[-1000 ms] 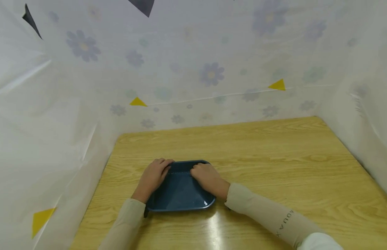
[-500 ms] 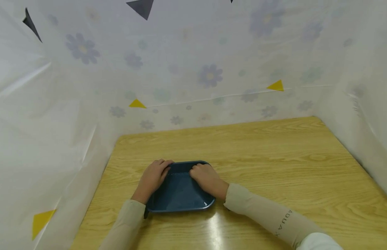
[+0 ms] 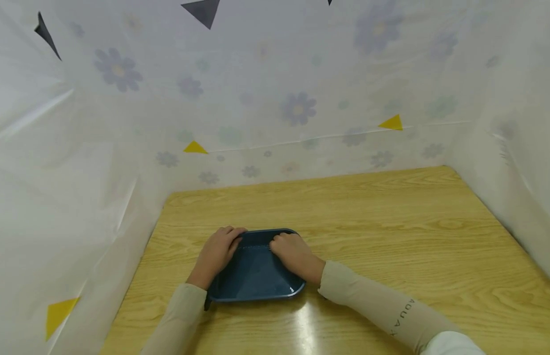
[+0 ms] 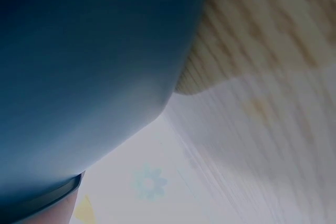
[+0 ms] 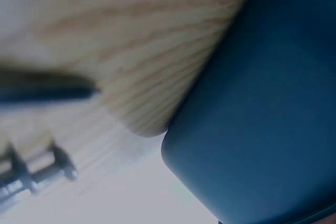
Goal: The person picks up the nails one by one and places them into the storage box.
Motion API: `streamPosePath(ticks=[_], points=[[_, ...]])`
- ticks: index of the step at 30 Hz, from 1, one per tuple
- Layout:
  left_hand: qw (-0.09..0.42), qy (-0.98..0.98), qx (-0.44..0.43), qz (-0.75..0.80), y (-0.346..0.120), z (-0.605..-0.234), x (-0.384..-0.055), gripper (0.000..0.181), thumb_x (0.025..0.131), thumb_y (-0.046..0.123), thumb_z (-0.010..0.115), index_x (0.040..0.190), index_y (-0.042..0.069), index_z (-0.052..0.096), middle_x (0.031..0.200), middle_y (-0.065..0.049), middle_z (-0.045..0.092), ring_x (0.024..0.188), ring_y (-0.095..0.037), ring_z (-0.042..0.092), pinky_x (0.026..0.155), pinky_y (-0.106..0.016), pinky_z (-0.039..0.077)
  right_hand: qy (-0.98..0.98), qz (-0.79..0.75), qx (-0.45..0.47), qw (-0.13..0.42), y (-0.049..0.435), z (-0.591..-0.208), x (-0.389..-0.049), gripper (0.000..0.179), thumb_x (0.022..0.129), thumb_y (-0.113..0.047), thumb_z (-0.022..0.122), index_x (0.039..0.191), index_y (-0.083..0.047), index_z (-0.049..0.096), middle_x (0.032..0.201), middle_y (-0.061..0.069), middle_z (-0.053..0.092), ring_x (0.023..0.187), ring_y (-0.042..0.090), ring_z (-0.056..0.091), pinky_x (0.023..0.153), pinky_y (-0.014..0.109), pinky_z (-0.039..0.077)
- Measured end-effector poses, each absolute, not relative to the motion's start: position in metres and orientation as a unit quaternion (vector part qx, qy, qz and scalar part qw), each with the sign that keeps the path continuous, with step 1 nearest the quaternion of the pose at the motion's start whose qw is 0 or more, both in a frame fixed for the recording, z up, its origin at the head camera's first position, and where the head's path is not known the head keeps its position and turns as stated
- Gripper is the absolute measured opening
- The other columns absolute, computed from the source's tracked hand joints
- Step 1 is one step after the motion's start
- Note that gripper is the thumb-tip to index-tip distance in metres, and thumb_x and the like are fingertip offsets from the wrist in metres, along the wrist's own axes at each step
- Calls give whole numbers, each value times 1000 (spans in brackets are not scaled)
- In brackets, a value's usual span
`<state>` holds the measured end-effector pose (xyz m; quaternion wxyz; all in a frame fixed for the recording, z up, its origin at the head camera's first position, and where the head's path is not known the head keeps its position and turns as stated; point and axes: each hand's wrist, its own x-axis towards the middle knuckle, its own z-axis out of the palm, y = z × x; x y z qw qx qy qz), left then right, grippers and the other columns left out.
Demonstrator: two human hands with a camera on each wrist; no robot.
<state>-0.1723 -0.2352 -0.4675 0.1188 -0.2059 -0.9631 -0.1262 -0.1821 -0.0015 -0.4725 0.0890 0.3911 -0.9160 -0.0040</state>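
Note:
A dark blue rectangular tray [image 3: 259, 278] with rounded corners and raised sides appears near the front of the table, left of the middle. At its far left corner my left hand [image 3: 217, 251] grips the rim, thumb on the inner side. My right hand [image 3: 294, 251] holds the right side toward the back, its fingers curled and their tips hidden. The tray's smooth outer wall [image 4: 94, 77] fills much of the left wrist view, with a sliver of finger [image 4: 58, 211] at the rim. In the right wrist view the outer wall [image 5: 257, 108] also looms large.
The wood-grain table [image 3: 390, 231] reaches back to a pale flowered sheet [image 3: 275, 113], which also hangs at both sides. Yellow triangles [image 3: 391, 123] and dark ones [image 3: 202, 12] mark the sheet. Blurred metal prongs [image 5: 44, 169] show in the right wrist view.
Both hands and the tray keep their places. Only a slight tilt of the head view shifts the background a little.

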Motion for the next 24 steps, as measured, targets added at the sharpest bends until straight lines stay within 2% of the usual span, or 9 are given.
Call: streamPosePath(ticks=[15,20,24], points=[[123,-961,-208,-136,-235,-470,-179,27,95,16,62,121,20,64,98,0,64,86,-19,59,74,-36,50,-907,55,402,113,-1,-474,-190,18,93,-10,60,78,-17,67,75,-2,61,71,15,60,61,29,52],[122,-960,-212,-134,-234,-471,-182,27,95,16,61,122,20,64,98,0,64,87,-20,59,74,-37,50,-889,126,422,123,12,-464,-188,9,90,-9,65,90,-15,72,85,-2,64,79,14,61,66,27,52],[124,-960,-216,-129,-232,-471,-182,27,95,16,62,122,19,64,98,-1,64,87,-20,59,74,-37,51,-875,191,428,123,34,-447,-180,11,87,-7,69,97,-12,72,92,0,66,85,14,62,70,26,53]])
